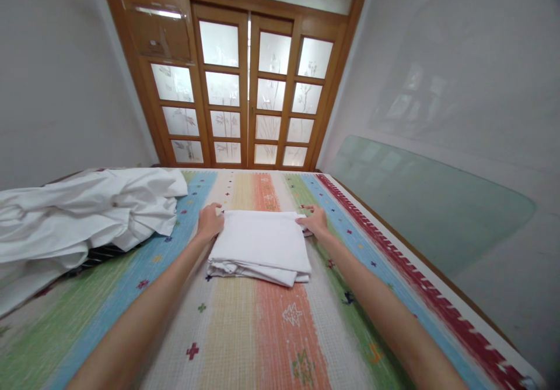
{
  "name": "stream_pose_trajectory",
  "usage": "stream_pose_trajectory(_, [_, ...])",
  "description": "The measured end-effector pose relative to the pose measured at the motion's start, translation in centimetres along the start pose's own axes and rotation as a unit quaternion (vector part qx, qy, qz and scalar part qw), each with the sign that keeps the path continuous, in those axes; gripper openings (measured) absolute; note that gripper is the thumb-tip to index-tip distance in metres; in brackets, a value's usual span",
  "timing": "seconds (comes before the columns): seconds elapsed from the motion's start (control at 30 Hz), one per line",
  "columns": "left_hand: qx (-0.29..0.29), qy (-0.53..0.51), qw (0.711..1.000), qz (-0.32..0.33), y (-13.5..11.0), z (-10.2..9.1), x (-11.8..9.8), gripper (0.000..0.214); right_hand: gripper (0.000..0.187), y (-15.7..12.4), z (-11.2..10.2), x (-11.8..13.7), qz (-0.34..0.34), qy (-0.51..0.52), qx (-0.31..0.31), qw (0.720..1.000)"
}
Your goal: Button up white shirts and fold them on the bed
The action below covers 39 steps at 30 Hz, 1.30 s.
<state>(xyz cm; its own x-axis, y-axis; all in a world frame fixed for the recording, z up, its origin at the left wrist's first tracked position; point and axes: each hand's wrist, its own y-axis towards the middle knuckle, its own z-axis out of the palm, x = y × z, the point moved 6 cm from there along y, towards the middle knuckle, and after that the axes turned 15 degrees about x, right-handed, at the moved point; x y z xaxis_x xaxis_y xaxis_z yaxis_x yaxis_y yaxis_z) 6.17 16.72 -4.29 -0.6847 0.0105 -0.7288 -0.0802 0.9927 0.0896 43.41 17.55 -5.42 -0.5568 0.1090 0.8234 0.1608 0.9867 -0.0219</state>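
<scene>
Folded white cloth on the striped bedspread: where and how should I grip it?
Hold the folded white cloth probably by its left and right edges, one hand from each side, fingers under every layer. It lies flat, and its uneven near edge shows layers that might slip apart. The left hand and right hand are at its far corners.

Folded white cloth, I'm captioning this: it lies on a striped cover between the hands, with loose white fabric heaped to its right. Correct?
Not quite: in the head view, the loose white fabric is heaped to the left of the folded white cloth, which lies on the striped cover between left hand and right hand.
</scene>
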Motion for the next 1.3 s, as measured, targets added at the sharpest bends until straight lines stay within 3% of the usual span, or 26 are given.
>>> stream_pose_trajectory(0.07, [-0.004,0.080,0.995,0.059,-0.3,-0.5,-2.0,0.030,0.045,-0.7,-0.1,2.3,-0.082,-0.100,-0.045,0.991])
stream_pose_trajectory(0.13, [0.008,0.122,0.987,0.108,-0.8,0.1,-4.2,0.028,0.039,-1.5,1.5,4.7,-0.155,-0.159,-0.032,0.974])
stream_pose_trajectory(0.23, [0.074,0.160,0.973,0.148,-1.8,3.4,-6.9,0.028,0.040,-3.0,6.5,7.2,-0.249,-0.209,0.071,0.943])
stream_pose_trajectory(0.3, [0.133,0.162,0.965,0.156,-2.5,6.2,-7.6,0.030,0.043,-4.4,9.8,7.7,-0.302,-0.212,0.136,0.919])
stream_pose_trajectory(0.4, [0.158,0.113,0.969,0.152,-3.2,8.7,-6.8,0.040,0.047,-5.3,12.4,6.4,-0.286,-0.208,0.176,0.919])
stream_pose_trajectory(0.53, [0.176,0.083,0.970,0.145,-3.4,8.7,-4.5,0.047,0.054,-5.1,11.9,4.2,-0.220,-0.241,0.170,0.930])
stream_pose_trajectory(0.73, [0.191,0.093,0.970,0.122,-3.5,6.0,-1.6,0.054,0.067,-4.6,9.5,3.0,-0.128,-0.293,0.133,0.938])
stream_pose_trajectory(0.83, [0.179,0.159,0.964,0.116,-3.9,5.3,-1.0,0.055,0.072,-4.4,8.7,2.7,-0.093,-0.300,0.119,0.942])
stream_pose_trajectory(0.93, [0.161,0.292,0.935,0.120,-4.8,5.1,-1.5,0.056,0.075,-4.7,7.8,2.8,-0.073,-0.354,0.091,0.928])
stream_pose_trajectory(1.03, [0.151,0.370,0.900,0.174,-6.3,5.1,-2.9,0.055,0.074,-6.4,7.5,3.5,-0.119,-0.417,0.093,0.896])
stream_pose_trajectory(1.17, [0.256,0.336,0.868,0.260,-9.4,6.0,-3.5,0.060,0.067,-11.1,9.0,3.5,-0.275,-0.409,0.234,0.838])
stream_pose_trajectory(1.23, [0.282,0.320,0.861,0.276,-10.8,6.3,-3.1,0.061,0.072,-13.1,8.9,2.7,-0.296,-0.401,0.258,0.828])
stream_pose_trajectory(1.3, [0.272,0.318,0.864,0.280,-11.8,6.2,-2.7,0.061,0.078,-14.3,8.3,2.0,-0.297,-0.402,0.255,0.828])
